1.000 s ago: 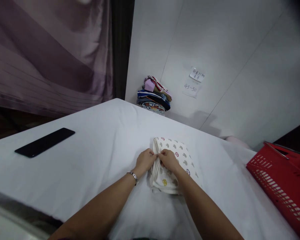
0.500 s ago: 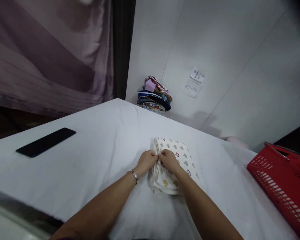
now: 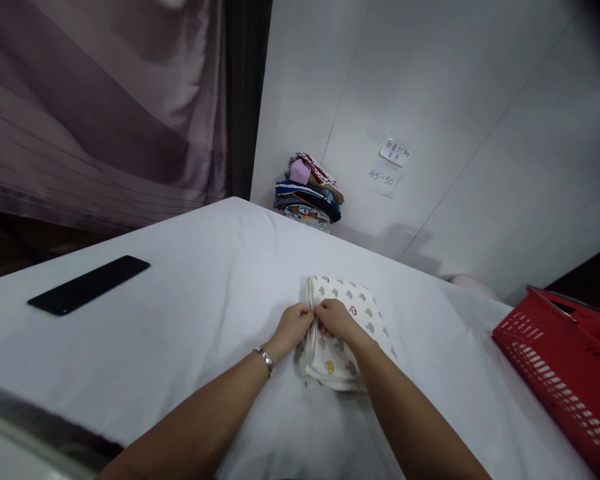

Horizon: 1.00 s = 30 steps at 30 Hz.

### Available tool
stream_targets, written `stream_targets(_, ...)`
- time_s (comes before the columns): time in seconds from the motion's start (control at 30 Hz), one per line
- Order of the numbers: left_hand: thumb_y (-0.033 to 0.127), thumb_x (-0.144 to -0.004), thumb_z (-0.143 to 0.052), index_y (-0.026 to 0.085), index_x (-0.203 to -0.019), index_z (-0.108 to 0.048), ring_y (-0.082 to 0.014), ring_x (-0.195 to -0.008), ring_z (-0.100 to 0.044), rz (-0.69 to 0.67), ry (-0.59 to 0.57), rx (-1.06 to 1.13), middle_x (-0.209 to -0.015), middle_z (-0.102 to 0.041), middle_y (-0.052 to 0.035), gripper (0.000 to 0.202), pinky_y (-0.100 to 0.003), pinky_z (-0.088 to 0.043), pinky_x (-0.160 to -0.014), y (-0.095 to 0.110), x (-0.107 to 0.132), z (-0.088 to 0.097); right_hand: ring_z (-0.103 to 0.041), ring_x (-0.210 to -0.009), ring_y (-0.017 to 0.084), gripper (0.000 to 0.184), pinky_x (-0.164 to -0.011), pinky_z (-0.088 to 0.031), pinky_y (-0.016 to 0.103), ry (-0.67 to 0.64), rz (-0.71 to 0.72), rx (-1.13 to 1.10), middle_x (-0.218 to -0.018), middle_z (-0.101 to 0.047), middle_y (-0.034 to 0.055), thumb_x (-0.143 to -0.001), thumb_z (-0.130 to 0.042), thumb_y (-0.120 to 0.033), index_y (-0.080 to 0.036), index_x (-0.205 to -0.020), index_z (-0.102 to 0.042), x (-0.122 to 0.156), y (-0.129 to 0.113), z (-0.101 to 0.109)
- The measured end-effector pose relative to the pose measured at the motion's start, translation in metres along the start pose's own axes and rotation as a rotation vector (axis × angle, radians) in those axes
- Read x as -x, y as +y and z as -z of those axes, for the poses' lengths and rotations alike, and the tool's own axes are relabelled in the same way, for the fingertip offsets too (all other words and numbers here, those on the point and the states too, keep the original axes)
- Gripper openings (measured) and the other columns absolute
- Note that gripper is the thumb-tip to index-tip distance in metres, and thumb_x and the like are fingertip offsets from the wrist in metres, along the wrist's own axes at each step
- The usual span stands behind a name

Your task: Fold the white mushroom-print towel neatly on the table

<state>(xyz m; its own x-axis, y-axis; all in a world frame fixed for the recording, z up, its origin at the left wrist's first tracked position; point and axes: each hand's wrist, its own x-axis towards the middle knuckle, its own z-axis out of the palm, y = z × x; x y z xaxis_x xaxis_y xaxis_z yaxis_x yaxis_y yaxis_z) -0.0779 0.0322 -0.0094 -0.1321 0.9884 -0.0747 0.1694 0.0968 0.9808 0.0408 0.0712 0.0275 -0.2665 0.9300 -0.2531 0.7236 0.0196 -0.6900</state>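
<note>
Mid-surface [image 3: 190, 293], folded cloth [image 3: 353, 313] lies flat. Left hand [image 3: 294, 325] and right hand [image 3: 334, 317] meet at its left edge, fingers closed, pinching the fabric. Phone [image 3: 87, 284] far left; red basket [image 3: 565, 360] right; clothes pile [image 3: 310, 193] by wall.

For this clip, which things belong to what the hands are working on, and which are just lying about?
In hand:
- folded patterned cloth, pinched at its left edge by the left hand and right hand
- white table it lies on

Lying about:
- black phone, far left
- stack of folded clothes by the wall
- red basket, right edge
- paper notes on the wall
</note>
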Motion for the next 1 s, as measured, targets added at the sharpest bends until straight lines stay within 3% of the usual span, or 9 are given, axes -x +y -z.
stream_targets(0.1,0.024,-0.066,-0.049,0.015,-0.062,-0.056,-0.0098,-0.052,-0.045,-0.007,-0.045,0.062,-0.055,-0.053,0.0025,0.012,-0.021,-0.032,-0.05,0.0,0.001,0.001,-0.048,-0.03,0.011,0.026,-0.034,-0.035,0.019,-0.038,-0.022,-0.009,-0.037,-0.052,-0.0011,-0.081,-0.05,-0.038,-0.017,-0.065,-0.052,-0.005,0.003,0.0)
stream_targets(0.27,0.022,-0.063,-0.051,0.015,-0.059,-0.056,-0.007,-0.04,-0.032,0.157,-0.164,0.152,-0.041,-0.037,0.007,0.01,-0.021,-0.025,-0.044,0.003,-0.003,0.013,-0.049,-0.032,0.01,0.021,-0.034,-0.036,0.017,-0.078,-0.019,-0.114,-0.039,-0.051,-0.0037,-0.076,-0.058,-0.035,-0.017,-0.068,-0.051,-0.01,0.009,-0.001)
stream_targets(0.47,0.027,-0.066,-0.056,0.015,-0.069,-0.061,-0.0113,-0.058,-0.05,0.074,0.094,-0.064,-0.062,-0.059,-0.0005,0.013,-0.022,-0.036,-0.054,0.001,-0.011,0.021,-0.049,-0.032,0.009,0.011,-0.034,-0.035,0.015,-0.041,-0.041,-0.12,-0.036,-0.049,-0.0057,-0.077,-0.054,-0.025,-0.017,-0.07,-0.049,-0.006,0.011,-0.001)
stream_targets(0.63,0.03,-0.067,-0.058,0.016,-0.068,-0.06,-0.0128,-0.061,-0.053,0.03,0.035,-0.222,-0.065,-0.061,-0.0009,0.014,-0.022,-0.035,-0.053,-0.005,-0.012,0.014,-0.047,-0.03,0.009,0.007,-0.033,-0.034,0.015,-0.009,-0.053,-0.078,-0.035,-0.049,-0.0059,-0.076,-0.053,-0.022,-0.017,-0.072,-0.05,-0.005,0.007,-0.001)
stream_targets(0.87,0.026,-0.072,-0.054,0.016,-0.072,-0.058,-0.0105,-0.057,-0.052,-0.027,0.014,-0.124,-0.063,-0.06,0.0009,0.01,-0.02,-0.034,-0.051,-0.01,-0.008,0.007,-0.048,-0.032,0.011,0.005,-0.034,-0.034,0.017,0.015,-0.067,-0.011,-0.035,-0.049,-0.0042,-0.074,-0.053,-0.021,-0.017,-0.071,-0.052,-0.003,0.001,0.001)
stream_targets(1.0,0.026,-0.073,-0.054,0.017,-0.076,-0.059,-0.01,-0.057,-0.052,-0.057,0.063,-0.19,-0.063,-0.059,0.0017,0.011,-0.02,-0.033,-0.051,-0.01,-0.006,0.005,-0.049,-0.032,0.012,0.006,-0.034,-0.035,0.018,0.009,-0.065,0.002,-0.037,-0.051,-0.0028,-0.074,-0.052,-0.021,-0.016,-0.071,-0.052,-0.006,0.003,0.001)
